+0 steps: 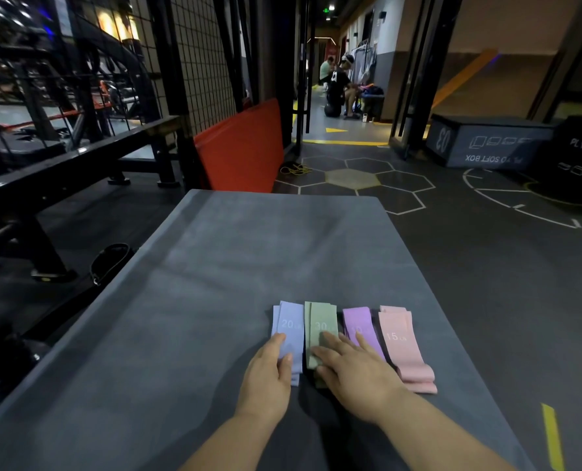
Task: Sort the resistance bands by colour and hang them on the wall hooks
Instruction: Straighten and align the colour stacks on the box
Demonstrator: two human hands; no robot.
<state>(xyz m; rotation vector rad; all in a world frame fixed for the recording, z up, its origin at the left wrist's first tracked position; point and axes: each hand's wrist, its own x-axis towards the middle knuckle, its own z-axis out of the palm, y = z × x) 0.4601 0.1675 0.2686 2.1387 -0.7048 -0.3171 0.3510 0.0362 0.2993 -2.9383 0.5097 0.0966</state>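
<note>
4 small stacks of flat, folded fabric loops lie side by side, edges touching or nearly so, at the near right of a grey padded surface (249, 249). From left to right they are the periwinkle-blue fabric resistance bands (291, 321), the sage-green fabric resistance bands (322, 319), the purple fabric resistance bands (356, 317) and the pink fabric resistance bands (401, 351). Each stack is slightly fanned, showing 2 or more layers.

White print reads "20 LB" on the blue stack, "30" on the green and "15 LB" on the pink. The purple stack seems to read "10", though fingers partly cover it.

The left hand (267, 375) lies open on the near end of the blue stack, fingers along its left edge and thumb on top. The right hand (354, 372) lies flat with fingers spread across the green and purple stacks, gripping nothing.

Beyond, a dark grey foam box (486, 141) on the floor shows "03" and, upside down, "SOFT BOX".
</note>
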